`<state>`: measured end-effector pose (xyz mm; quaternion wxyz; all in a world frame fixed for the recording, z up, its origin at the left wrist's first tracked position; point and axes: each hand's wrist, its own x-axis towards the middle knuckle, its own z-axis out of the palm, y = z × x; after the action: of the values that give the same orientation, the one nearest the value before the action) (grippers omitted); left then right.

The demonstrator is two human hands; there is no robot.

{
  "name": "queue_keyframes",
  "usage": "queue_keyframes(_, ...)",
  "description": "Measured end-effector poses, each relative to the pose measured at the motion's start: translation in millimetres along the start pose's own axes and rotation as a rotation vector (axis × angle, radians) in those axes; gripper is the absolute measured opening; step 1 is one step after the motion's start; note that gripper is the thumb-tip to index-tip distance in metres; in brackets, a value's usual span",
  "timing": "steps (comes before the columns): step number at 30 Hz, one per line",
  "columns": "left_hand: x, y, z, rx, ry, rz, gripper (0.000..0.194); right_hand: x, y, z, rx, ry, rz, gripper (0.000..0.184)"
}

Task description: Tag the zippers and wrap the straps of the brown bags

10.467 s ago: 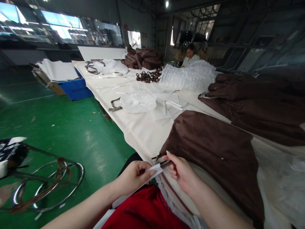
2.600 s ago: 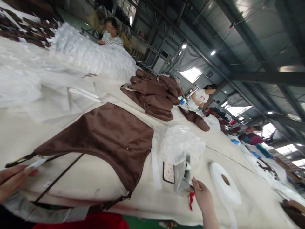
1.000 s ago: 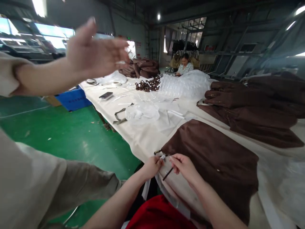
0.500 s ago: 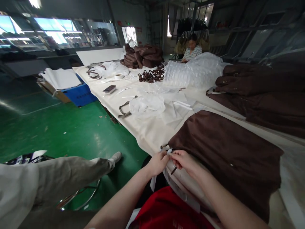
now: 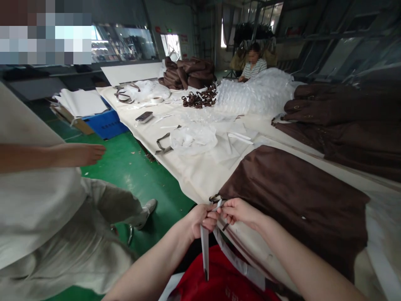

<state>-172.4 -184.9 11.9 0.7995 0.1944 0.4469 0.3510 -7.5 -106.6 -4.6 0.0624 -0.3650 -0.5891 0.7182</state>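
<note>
My left hand [image 5: 205, 218] is closed on a white strip [image 5: 204, 251], whose long end hangs down over my lap. My right hand [image 5: 240, 212] pinches the same strip where it loops between my fingertips, close to the left hand. From under the right hand pokes a short brown strap end [image 5: 225, 227]. Both hands are at the near corner of a dark brown bag [image 5: 291, 196] lying flat on the table. At that corner, just beyond my fingers, is a small metal ring [image 5: 214, 198]. The fingers partly hide how the strip passes round the strap.
On the cream-covered table [image 5: 197, 173] lie a clear plastic bag [image 5: 193, 139], a phone-like dark object [image 5: 144, 117] and brown bag piles [image 5: 347, 113]. A person in pale clothes [image 5: 34, 200] stands close on my left. Another person [image 5: 255, 67] is at the far side.
The white strip now hangs long from my left hand, whose fingers have curled round it. The person on the left has leaned into view, with a forearm and hand now showing.
</note>
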Motion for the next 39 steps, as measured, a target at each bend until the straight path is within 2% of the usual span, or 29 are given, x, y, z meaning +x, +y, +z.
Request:
queue_keyframes(5, -6, -13, 1.1, -0.227, -0.131, -0.072, 0.024, -2, -1, 9, -0.075, 0.031, 0.005, 0.014)
queue_keyframes(9, -7, -16, -1.9, -0.417, -0.242, -0.125, 0.024, 2, -1, 13, -0.132, 0.080, 0.040, 0.017)
queue_keyframes(11, -6, -15, -2.0, -0.273, -0.179, -0.081, 0.026, 7, 1, 15, -0.149, 0.111, 0.060, 0.021)
queue_keyframes(14, -4, -17, 2.0, -0.018, -0.023, 0.034, 0.033, 12, 3, 17, -0.164, 0.137, 0.082, 0.028)
queue_keyframes(17, -3, -21, 7.9, 0.216, 0.161, 0.228, 0.036, 7, 1, 14, -0.148, 0.115, 0.077, 0.029)
queue_keyframes(20, -3, -26, 9.6, 0.748, 0.473, 0.547, 0.031, -6, -1, 8, -0.094, 0.107, 0.070, 0.024)
queue_keyframes(22, -2, -32, 7.2, 1.017, 0.614, 0.632, 0.022, -14, -1, 5, -0.050, 0.111, 0.081, 0.030)
queue_keyframes(24, -1, -39, 3.4, 1.157, 0.643, 0.617, 0.013, -18, -2, 4, 0.000, 0.101, 0.100, 0.042)
queue_keyframes(25, 0, -42, 1.7, 1.198, 0.633, 0.600, 0.014, -19, -3, 5, 0.021, 0.097, 0.112, 0.048)
queue_keyframes(29, 3, -49, 1.7, 1.323, 0.599, 0.503, 0.035, -17, -6, 14, -0.021, 0.138, 0.131, 0.059)
queue_keyframes(33, 5, -50, 8.9, 1.496, 0.607, 0.424, 0.035, -11, -5, 22, -0.185, 0.213, 0.060, 0.054)
queue_keyframes(36, 7, -53, 10.1, 1.489, 0.594, 0.475, 0.027, -9, -1, 25, -0.216, 0.243, -0.012, 0.044)
queue_keyframes(39, 6, -55, 7.8, 1.388, 0.590, 0.568, 0.019, -10, 4, 26, -0.153, 0.230, -0.069, 0.038)
